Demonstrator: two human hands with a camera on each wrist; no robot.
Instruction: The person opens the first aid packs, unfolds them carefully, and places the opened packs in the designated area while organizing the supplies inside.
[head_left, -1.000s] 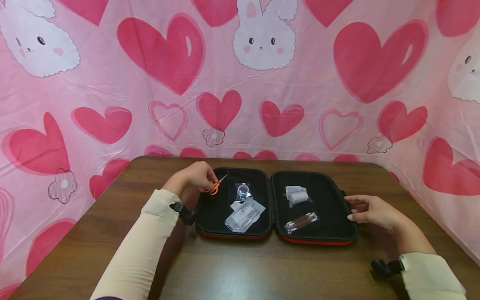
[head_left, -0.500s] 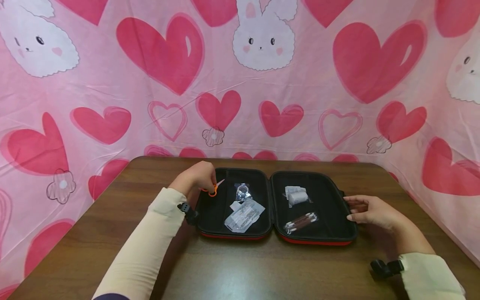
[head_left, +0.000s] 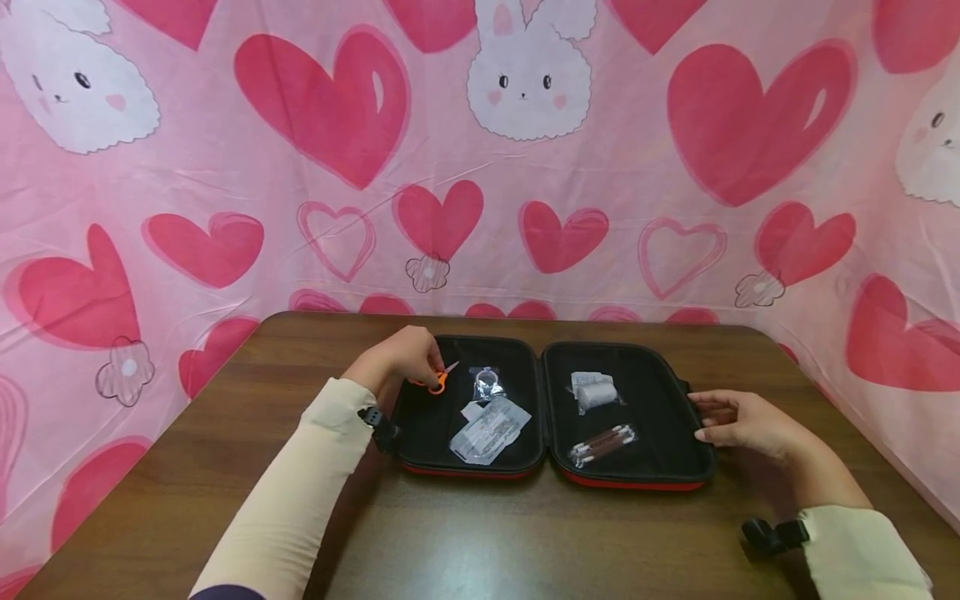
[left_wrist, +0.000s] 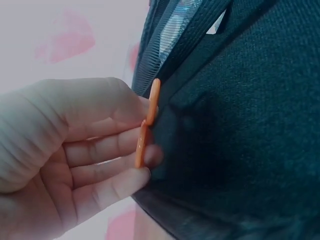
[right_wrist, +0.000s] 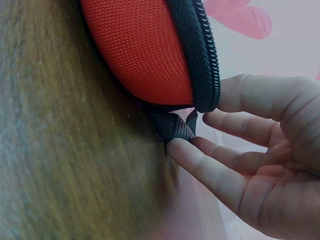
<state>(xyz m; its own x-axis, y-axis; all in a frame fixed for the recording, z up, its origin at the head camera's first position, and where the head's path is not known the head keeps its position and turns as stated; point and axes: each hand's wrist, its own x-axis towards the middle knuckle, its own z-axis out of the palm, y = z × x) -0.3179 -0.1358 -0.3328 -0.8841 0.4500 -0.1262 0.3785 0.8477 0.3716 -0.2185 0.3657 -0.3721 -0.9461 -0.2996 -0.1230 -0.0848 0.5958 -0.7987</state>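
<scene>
A black-lined case with a red shell lies unfolded on the wooden table. Over its left half, my left hand pinches small scissors by their orange handles, the blade pointing right and away. In the left wrist view the orange handles sit between thumb and fingers, close over the dark lining. My right hand rests at the right edge of the case, fingers fairly straight. In the right wrist view its fingertips touch the black strap and the thumb meets the zipped rim.
The left half also holds a clear packet with a white ring and printed white packets. In the right half lie a wrapped white roll and a packet of cotton swabs. A pink heart-print cloth hangs behind the table.
My left hand has shifted slightly to the right, carrying the scissors a little further in over the case's left half. The right hand and the case have stayed still.
</scene>
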